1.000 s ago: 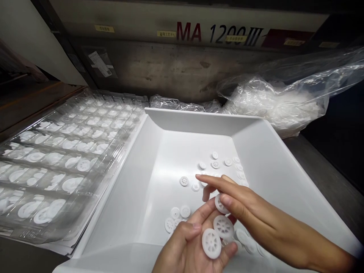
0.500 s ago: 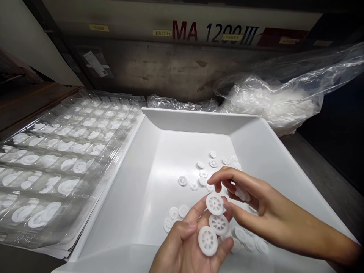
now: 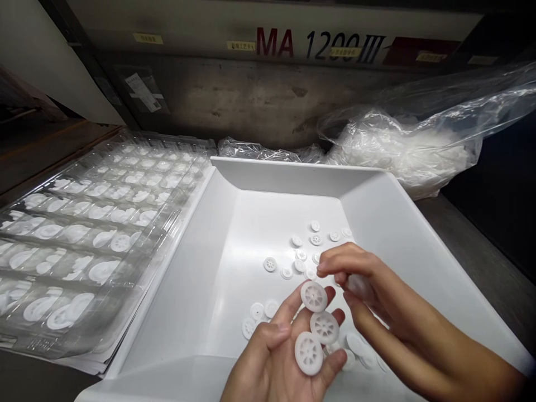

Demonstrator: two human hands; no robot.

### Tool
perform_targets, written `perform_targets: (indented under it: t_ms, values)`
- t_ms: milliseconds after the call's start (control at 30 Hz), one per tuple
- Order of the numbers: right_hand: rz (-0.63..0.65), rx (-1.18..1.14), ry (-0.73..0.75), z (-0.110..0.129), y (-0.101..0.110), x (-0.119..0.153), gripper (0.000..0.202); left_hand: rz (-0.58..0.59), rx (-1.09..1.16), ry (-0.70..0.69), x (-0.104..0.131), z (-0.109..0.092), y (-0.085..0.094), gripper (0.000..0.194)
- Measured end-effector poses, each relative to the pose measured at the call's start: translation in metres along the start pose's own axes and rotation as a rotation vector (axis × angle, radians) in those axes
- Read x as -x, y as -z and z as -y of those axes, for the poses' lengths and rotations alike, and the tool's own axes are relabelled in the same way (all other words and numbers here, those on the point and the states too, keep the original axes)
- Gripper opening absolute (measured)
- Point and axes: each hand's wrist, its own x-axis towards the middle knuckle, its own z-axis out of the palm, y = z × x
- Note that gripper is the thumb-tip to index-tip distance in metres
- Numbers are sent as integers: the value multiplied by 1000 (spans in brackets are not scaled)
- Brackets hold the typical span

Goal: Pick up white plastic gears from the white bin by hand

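Note:
My left hand [image 3: 276, 357] is palm up over the near end of a white plastic bin [image 3: 196, 268]. Three white spoked wheels [image 3: 324, 326] lie in a row along its fingers. My right hand [image 3: 368, 290] hovers just to the right of them with its fingers curled around another white wheel [image 3: 359, 286]. Several loose white wheels [image 3: 310, 245] are scattered on the bin's floor beyond and beneath my hands.
A stack of clear blister trays [image 3: 84, 234] with white wheels in their pockets lies left of the bin. A clear plastic bag [image 3: 410, 145] of white parts sits behind it to the right. A machine panel marked "MA 1200 III" [image 3: 318, 47] runs along the back.
My right hand set a third wheel onto my left fingers, then reached into the bin and curled around another wheel. My left hand stayed almost still.

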Motion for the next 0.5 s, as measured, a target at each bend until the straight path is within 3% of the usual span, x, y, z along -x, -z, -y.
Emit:
perform_targets:
  t_ms: [100,233,400,500]
  values:
    - [-58,175,192,6,-13,1,46,53,14,-23,-4,5,-1,37]
    - [77,421,400,17,-24,-6,45,53,58,-52,-6,9,-3,34]
    - [-2,306,447,20,-24,-14,33,-4,16,23,0,0,-10,23]
    - [-85,254,440,16,-21,-11,40,13,-70,51,1,-4,-11,23]
